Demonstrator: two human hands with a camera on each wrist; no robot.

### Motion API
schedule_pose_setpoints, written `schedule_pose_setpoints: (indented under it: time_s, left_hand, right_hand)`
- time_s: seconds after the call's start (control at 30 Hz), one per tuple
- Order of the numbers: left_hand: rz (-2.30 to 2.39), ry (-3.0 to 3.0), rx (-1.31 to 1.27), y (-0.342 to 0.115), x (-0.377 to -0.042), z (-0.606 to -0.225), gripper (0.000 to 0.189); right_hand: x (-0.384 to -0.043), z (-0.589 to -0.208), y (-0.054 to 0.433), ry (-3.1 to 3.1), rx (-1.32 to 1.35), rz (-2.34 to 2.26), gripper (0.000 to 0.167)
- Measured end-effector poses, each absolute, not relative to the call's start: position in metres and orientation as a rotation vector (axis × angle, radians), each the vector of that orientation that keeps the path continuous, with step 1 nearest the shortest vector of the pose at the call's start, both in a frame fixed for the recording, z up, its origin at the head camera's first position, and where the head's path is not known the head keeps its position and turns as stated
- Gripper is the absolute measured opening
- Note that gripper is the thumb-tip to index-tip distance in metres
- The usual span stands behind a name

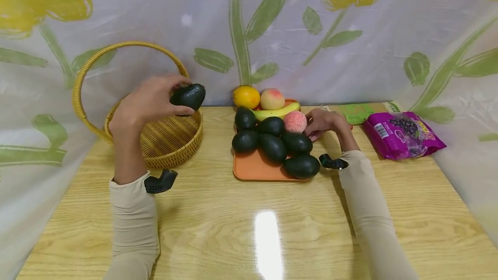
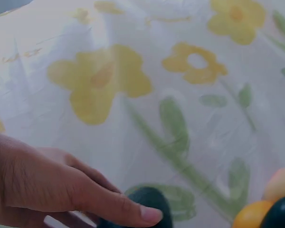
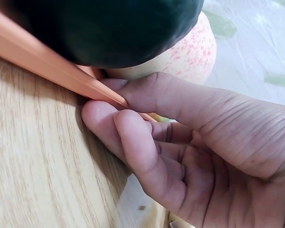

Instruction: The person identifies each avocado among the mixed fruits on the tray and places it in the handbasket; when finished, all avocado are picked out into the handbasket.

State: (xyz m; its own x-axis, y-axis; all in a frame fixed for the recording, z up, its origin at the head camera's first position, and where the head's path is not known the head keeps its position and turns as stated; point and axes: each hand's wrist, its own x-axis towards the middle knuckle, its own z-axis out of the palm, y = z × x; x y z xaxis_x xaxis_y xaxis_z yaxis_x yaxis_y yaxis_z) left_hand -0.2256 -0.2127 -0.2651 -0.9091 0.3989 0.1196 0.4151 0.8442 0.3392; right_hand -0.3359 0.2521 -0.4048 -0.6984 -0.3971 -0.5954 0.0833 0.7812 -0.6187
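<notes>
My left hand (image 1: 144, 100) grips a dark green avocado (image 1: 190, 97) by its sides, raised over the wicker basket (image 1: 190, 152). The left wrist view shows the thumb lying along this avocado (image 2: 149, 202). An orange tray (image 1: 253, 170) carries several more avocados (image 1: 301, 166), a banana (image 1: 278, 112), a speckled pink peach (image 1: 295, 122), a paler peach (image 1: 272, 99) and a yellow lemon-like fruit (image 1: 247, 97). At the tray's right side, my right hand (image 1: 324, 121) pinches its rim (image 3: 61, 69) between thumb and fingers, seen closely in the right wrist view.
The basket's tall handle (image 1: 126, 44) arches up at the left. A purple bag with grapes printed on it (image 1: 404, 135) lies at the right, beside a flat green and brown packet (image 1: 358, 111). A flowered curtain (image 1: 155, 20) hangs behind the wooden table (image 1: 202, 228).
</notes>
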Motion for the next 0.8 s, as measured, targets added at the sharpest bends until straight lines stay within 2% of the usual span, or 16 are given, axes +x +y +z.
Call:
schedule_pose_setpoints:
  time_s: [0.37,0.5,0.6,0.8]
  left_hand:
    - [-0.656,-2.987,-0.162,-0.268,-0.249,-0.298,0.072]
    - [-0.624,-3.016,-0.040,-0.286,-0.253,-0.312,0.069]
    - [-0.603,-3.019,0.024,-0.296,-0.255,-0.322,0.064]
    - [-0.628,-3.026,0.282,-0.304,-0.253,-0.337,0.068]
  right_hand:
    - [-0.335,-0.405,0.250,2.208,-0.246,-0.812,0.053]
    - [-0.337,-0.405,0.248,2.207,-0.253,-0.812,0.053]
    - [-0.338,-0.405,0.249,2.203,-0.247,-0.811,0.054]
    - [-0.338,-0.407,0.249,2.202,-0.246,-0.801,0.056]
